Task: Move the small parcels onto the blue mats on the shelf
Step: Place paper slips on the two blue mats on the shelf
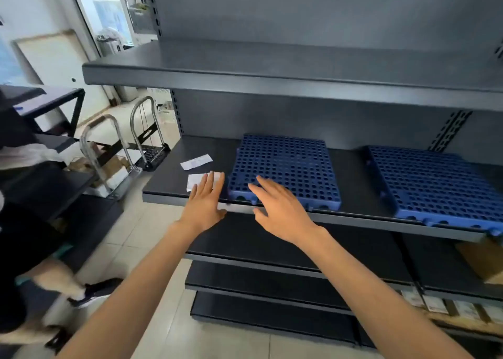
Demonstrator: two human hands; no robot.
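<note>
Two white paper slips I can see lying on the dark shelf, two folding hand carts standing on the tiled floor at left, cardboard box lower right, someone's leg and dark shoe bottom left.

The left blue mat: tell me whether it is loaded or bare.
Bare. The left blue mat shows open perforations across its whole top, with no parcel on it; only the right hand reaches over its front edge.
</note>
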